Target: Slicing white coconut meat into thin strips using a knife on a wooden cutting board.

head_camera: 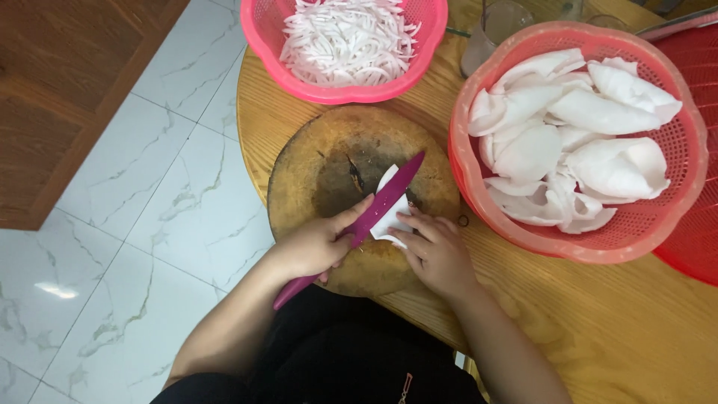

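Note:
My left hand (314, 243) grips a purple knife (390, 194) by its handle, index finger stretched along the blade's back. The blade lies diagonally across a white curved piece of coconut flesh (390, 223) on a round, worn wooden cutting board (329, 164). My right hand (437, 254) presses its fingertips on the near side of that white piece, right next to the blade.
A pink basket (336, 93) of thin white strips stands beyond the board. A larger pink basket (598, 251) with several big white pieces sits to the right, a red basket (703, 239) behind it. A clear glass (497, 30) stands at the back. The wooden table (636, 322) borders marbled floor tiles (149, 209).

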